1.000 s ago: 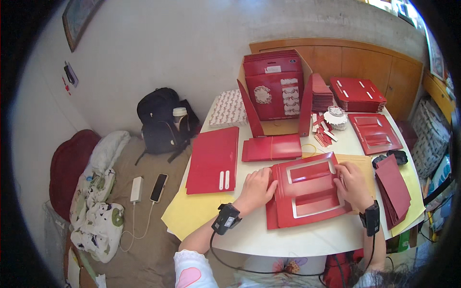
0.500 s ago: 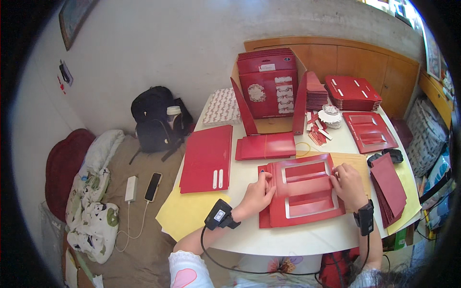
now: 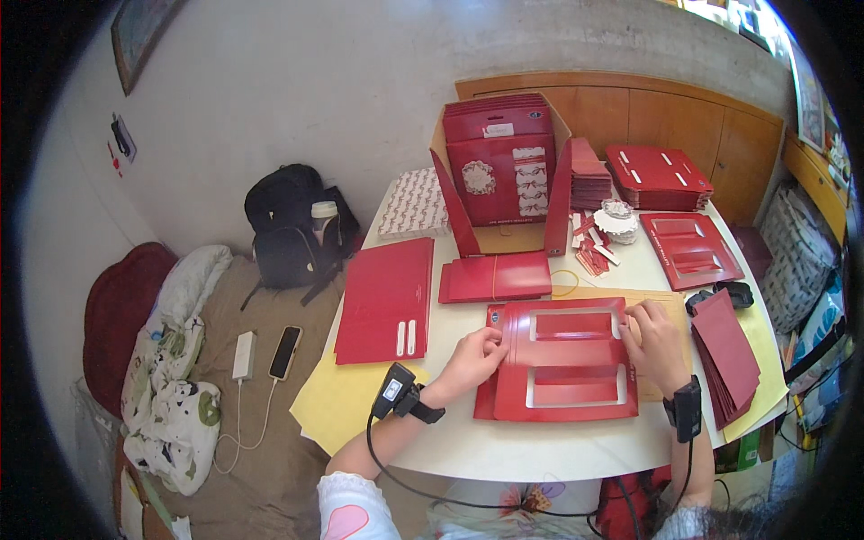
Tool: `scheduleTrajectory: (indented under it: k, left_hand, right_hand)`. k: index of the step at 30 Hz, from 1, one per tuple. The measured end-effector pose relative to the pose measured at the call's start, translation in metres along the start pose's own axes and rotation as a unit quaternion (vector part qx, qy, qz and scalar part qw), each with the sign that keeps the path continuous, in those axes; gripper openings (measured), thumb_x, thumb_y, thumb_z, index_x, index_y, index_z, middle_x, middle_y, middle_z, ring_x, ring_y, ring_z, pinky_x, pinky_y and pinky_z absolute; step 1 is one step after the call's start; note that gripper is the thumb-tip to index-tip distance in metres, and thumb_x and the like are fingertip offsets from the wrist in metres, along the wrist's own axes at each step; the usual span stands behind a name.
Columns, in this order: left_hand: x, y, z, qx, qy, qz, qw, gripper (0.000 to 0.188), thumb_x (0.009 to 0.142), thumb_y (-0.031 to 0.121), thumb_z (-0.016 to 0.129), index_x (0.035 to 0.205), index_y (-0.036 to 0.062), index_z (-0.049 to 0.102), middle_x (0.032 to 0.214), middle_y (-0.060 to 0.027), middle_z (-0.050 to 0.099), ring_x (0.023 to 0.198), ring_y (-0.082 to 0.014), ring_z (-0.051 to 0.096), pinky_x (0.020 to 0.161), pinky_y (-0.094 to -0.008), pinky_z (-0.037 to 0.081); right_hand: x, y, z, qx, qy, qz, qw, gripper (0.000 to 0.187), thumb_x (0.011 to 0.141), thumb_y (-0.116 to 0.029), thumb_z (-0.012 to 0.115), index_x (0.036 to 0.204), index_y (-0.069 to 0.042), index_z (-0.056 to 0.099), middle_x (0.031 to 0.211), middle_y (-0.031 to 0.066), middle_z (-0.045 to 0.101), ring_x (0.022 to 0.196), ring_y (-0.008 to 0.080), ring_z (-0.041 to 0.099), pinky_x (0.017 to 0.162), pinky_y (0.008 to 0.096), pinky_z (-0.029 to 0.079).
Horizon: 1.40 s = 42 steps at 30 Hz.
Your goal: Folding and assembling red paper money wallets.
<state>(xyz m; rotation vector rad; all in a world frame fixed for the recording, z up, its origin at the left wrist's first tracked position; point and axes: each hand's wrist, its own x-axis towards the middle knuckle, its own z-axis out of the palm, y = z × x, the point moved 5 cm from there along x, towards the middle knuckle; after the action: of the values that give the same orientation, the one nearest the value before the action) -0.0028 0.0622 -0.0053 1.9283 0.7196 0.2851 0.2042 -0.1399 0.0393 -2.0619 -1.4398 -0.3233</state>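
A glossy red cardboard sleeve [image 3: 576, 355] with two white-edged cut-out windows lies flat in front of me, on top of another red card piece whose edge shows at its left. My left hand [image 3: 479, 355] is closed at its left edge, thumb and fingers pinching near the upper corner. At the opposite edge, my right hand [image 3: 655, 342] has its fingers bent against the upper right side. Each wrist wears a black strapped device with a cable. Behind the sleeve sits a banded bundle of red wallets [image 3: 495, 277].
An upright display box [image 3: 504, 171] holds red packs at the back. Red stacks [image 3: 661, 175], paper rosettes [image 3: 616, 220] and another windowed sleeve [image 3: 691, 250] stand right. Red sheets [image 3: 385, 301] lie left; dark red envelopes [image 3: 724, 351] lie right. A backpack [image 3: 292, 225] rests on the bed.
The windowed sleeve has turned slightly and now lies straighter. My left hand has shifted a little to the left, still at its edge; the right hand stays at the right edge.
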Motion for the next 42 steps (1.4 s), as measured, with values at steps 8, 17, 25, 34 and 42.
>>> scheduleTrajectory:
  k: [8, 17, 25, 34, 42]
  left_hand:
    - [0.005, -0.014, -0.022, 0.217, 0.129, 0.169, 0.953, 0.021, 0.09, 0.004, 0.048, 0.109, -0.0032, 0.055, 0.1, -0.0183, 0.059, 0.09, -0.0283, 0.061, 0.078, -0.0358, 0.049]
    - [0.007, -0.017, -0.015, 0.072, 0.086, 0.065, 0.992, 0.028, 0.089, 0.005, 0.053, 0.116, -0.0035, 0.048, 0.106, -0.0164, 0.058, 0.088, -0.0205, 0.063, 0.078, -0.0312, 0.051]
    - [0.019, -0.033, -0.01, -0.016, 0.001, -0.011, 1.0, 0.043, 0.09, 0.008, 0.059, 0.127, -0.0026, 0.039, 0.108, -0.0123, 0.059, 0.093, -0.0145, 0.062, 0.082, -0.0293, 0.05]
    - [0.016, -0.009, 0.0, -0.101, -0.036, 0.038, 0.993, 0.05, 0.092, 0.001, 0.05, 0.138, -0.0026, 0.029, 0.113, -0.0148, 0.061, 0.1, -0.017, 0.061, 0.086, -0.0295, 0.049]
    - [0.044, 0.007, 0.015, -0.071, -0.17, 0.138, 0.973, 0.042, 0.094, 0.004, 0.048, 0.136, 0.003, 0.045, 0.102, -0.0099, 0.065, 0.093, -0.0112, 0.059, 0.082, -0.027, 0.048]
  right_hand:
    - [-0.003, 0.004, 0.014, -0.016, -0.037, -0.023, 0.999, 0.03, 0.082, -0.013, 0.062, 0.107, 0.002, 0.056, 0.106, 0.0166, 0.055, 0.099, 0.0331, 0.054, 0.088, 0.0399, 0.044]
    - [-0.006, 0.003, 0.02, -0.04, -0.037, -0.018, 0.998, 0.047, 0.083, -0.022, 0.064, 0.118, 0.007, 0.051, 0.118, 0.0209, 0.053, 0.107, 0.0356, 0.051, 0.096, 0.0408, 0.042]
    - [-0.008, 0.003, 0.023, -0.041, -0.026, -0.002, 0.999, 0.048, 0.083, -0.023, 0.064, 0.117, 0.008, 0.051, 0.114, 0.0213, 0.052, 0.104, 0.0355, 0.05, 0.093, 0.0413, 0.042]
    - [-0.006, 0.005, 0.013, -0.018, -0.008, 0.016, 1.0, 0.033, 0.08, -0.018, 0.065, 0.104, 0.003, 0.056, 0.103, 0.0181, 0.054, 0.098, 0.0345, 0.051, 0.086, 0.0414, 0.042]
    - [-0.005, 0.006, 0.012, -0.013, -0.014, -0.016, 1.0, 0.031, 0.081, -0.02, 0.065, 0.102, 0.002, 0.058, 0.104, 0.0162, 0.055, 0.098, 0.0323, 0.051, 0.086, 0.0407, 0.043]
